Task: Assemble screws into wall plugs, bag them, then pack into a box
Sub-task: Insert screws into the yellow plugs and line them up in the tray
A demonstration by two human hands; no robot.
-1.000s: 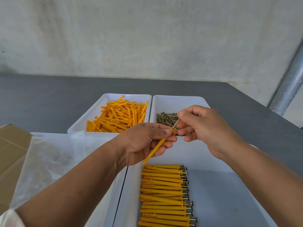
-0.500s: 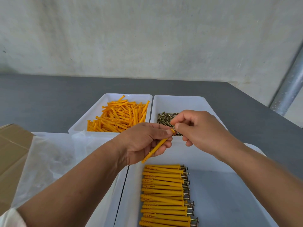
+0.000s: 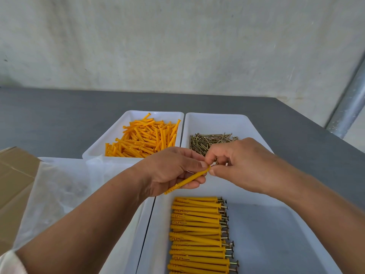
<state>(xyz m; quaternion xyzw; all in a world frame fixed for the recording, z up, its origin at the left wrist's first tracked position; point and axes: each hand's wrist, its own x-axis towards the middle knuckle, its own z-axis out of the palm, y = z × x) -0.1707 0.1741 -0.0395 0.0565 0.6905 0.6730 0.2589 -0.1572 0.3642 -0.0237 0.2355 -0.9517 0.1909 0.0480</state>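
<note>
Assembly is mid-stroke: the left hand (image 3: 171,171) pinches one orange wall plug (image 3: 187,180) between thumb and fingertips near its open end. The plug's slotted tip slants down toward the person, above the near tray (image 3: 276,244). The right hand (image 3: 243,165) has thumb and forefinger pressed together at the plug's mouth, closed on what looks like a screw (image 3: 215,162) — only a glint of metal shows, the shank hidden.

The plug should be light, slightly springy plastic, ribbed enough to grip. Holding it close to the mouth, as here, should keep it from bending as the screw goes in. The screw is small, hard and smooth — best taken by the head.

Behind the hands, loose plugs (image 3: 142,139) are heaped at left and loose screws (image 3: 209,140) at right. A row of finished plugs (image 3: 197,230) lies in the near tray. At left, clear bags (image 3: 59,186) and a cardboard box (image 3: 13,175) sit on the grey surface (image 3: 59,115).
</note>
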